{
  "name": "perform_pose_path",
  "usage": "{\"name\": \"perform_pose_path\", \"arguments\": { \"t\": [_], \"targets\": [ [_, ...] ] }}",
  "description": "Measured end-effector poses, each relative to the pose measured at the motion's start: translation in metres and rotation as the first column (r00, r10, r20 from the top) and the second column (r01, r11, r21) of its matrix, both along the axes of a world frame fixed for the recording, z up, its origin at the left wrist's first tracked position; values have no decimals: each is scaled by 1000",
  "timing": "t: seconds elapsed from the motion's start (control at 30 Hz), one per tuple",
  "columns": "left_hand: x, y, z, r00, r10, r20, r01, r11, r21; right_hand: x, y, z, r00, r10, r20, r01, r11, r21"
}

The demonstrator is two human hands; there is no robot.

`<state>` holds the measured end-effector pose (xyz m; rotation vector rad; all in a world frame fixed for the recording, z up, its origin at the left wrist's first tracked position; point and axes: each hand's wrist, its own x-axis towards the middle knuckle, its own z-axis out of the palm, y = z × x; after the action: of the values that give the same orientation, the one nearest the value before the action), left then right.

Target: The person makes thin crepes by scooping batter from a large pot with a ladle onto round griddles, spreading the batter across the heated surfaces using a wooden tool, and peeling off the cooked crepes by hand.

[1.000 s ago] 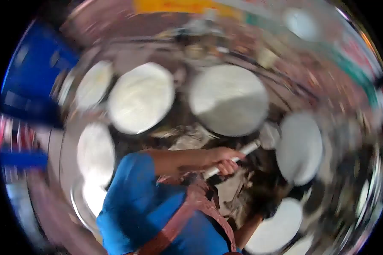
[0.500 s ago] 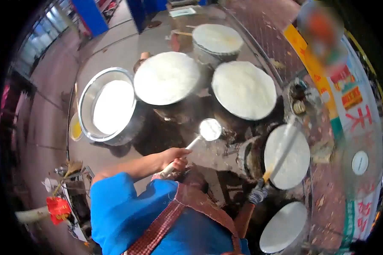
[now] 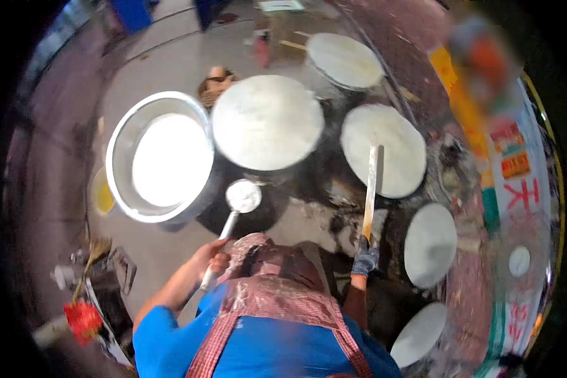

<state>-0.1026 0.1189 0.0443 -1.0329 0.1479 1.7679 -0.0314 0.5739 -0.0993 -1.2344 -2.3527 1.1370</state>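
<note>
In left hand (image 3: 216, 259) — ladle (image 3: 230, 224), bowl (image 3: 243, 196) pointing away, near pot (image 3: 127, 142)

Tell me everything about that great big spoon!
The big spoon has a small round bowl with white on it, and a long, straight, pale handle. I can't tell what it's made of. It slants, bowl pointing away from the person, beside the shiny metal pot. The left hand grips the handle.

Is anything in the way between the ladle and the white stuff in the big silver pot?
Only the silver pot's rim stands between the ladle in the left hand and the white stuff; nothing else visible does.
</note>
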Motion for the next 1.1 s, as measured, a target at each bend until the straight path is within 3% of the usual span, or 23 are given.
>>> {"name": "perform_pose_path", "arguments": {
  "t": [0.03,0.1,0.2,0.33,0.4,0.47,0.53,0.63,0.77,0.97,1.1],
  "targets": [
    [-2,2,5,999,13,-34,-15,999,-38,3,12,1,999,-23,39,21,999,38],
    [-4,4,9,997,53,-54,-55,998,-38,-1,26,31,938,-117,325,37,970,242],
    [-4,20,4,992,70,-109,-72,997,-17,-6,66,50,932,-141,335,51,964,262],
    [1,65,12,981,194,-19,-194,981,9,-26,109,85,868,1,497,-209,908,363],
    [9,90,16,967,255,-27,-253,966,48,-28,173,27,833,209,511,-474,746,468],
    [16,117,26,944,331,-20,-329,942,68,-56,181,52,668,319,672,-714,528,460],
    [30,136,25,923,381,-46,-375,921,102,-79,198,59,568,571,593,-823,413,390],
    [50,158,35,885,466,-26,-462,883,82,-122,207,60,446,586,676,-868,98,487],
    [74,168,42,832,554,-23,-555,831,-34,-179,217,46,252,821,512,-848,-67,526],
    [92,175,41,761,648,-20,-647,758,-83,-215,200,82,-75,637,767,-899,-376,225],
    [99,178,38,728,685,-23,-684,724,-88,-223,202,76,-36,624,780,-778,-508,370]
  ]
}}
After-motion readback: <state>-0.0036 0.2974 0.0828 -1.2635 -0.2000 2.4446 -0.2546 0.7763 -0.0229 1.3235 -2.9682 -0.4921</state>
